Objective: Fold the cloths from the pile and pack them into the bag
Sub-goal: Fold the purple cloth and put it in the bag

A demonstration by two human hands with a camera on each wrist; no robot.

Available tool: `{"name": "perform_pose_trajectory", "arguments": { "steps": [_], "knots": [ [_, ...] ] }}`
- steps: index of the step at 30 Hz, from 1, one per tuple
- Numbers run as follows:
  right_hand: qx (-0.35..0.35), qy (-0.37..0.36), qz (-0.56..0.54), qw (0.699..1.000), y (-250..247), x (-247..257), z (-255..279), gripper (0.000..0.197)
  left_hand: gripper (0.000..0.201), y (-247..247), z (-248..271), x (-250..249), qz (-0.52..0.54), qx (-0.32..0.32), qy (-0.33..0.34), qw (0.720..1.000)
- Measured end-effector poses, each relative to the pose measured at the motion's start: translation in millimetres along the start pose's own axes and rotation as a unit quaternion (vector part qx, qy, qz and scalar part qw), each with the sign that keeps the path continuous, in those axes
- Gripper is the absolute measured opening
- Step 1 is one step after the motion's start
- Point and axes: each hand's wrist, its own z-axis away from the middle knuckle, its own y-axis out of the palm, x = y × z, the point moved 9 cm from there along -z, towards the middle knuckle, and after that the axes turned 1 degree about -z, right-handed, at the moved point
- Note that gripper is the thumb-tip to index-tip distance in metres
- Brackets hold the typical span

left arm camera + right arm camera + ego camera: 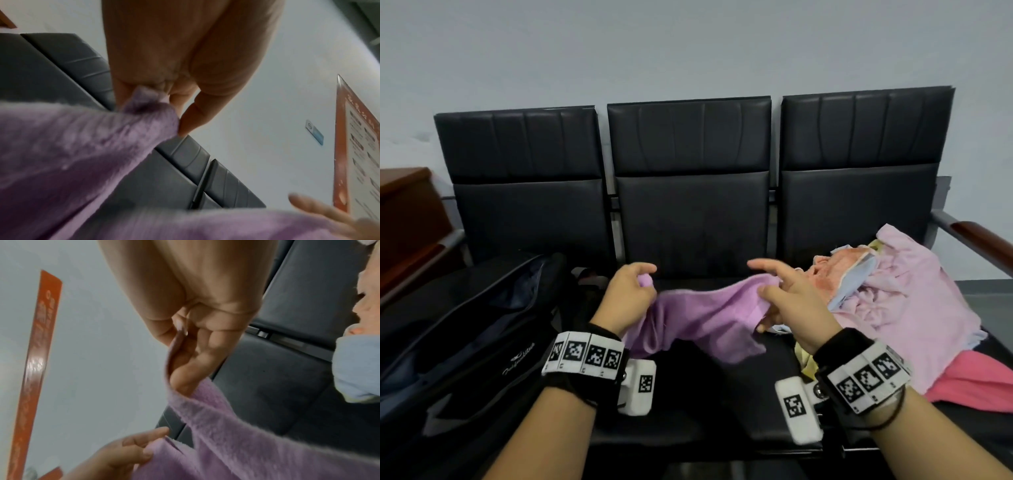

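A lilac cloth (702, 318) hangs stretched between both hands above the middle seat. My left hand (631, 291) pinches one corner of the lilac cloth (141, 105) with curled fingers. My right hand (784, 294) holds the opposite edge of the lilac cloth (216, 426), with thumb and forefinger sticking out. The pile of cloths (893, 294), pink, peach, pale blue and yellow, lies on the right seat just beyond my right hand. A black bag (476, 329) lies open on the left seat beside my left wrist.
Three joined black padded seats (688, 212) stand against a pale wall. A wood-topped armrest (983, 236) closes the right end. A brown wooden cabinet (407, 212) stands at the far left. An orange poster (35, 363) hangs on the wall.
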Motion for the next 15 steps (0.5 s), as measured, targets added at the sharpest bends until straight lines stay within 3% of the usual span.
{"name": "perform_pose_trajectory", "arguments": {
  "steps": [3,7,10,15],
  "knots": [
    [0.033,0.061,-0.004,0.998,12,-25,12,0.028,0.050,17,12,12,0.002,0.071,-0.022,0.997],
    [0.168,0.069,0.030,0.983,46,-32,24,0.023,0.046,22,25,14,0.083,0.072,-0.031,0.993],
    [0.227,0.007,0.113,0.967,71,-17,28,0.019,0.034,23,32,3,0.102,0.074,0.001,0.992],
    [0.140,-0.187,0.305,0.923,83,12,24,0.010,0.029,31,51,-28,0.070,0.133,0.092,0.984]
  ]
}}
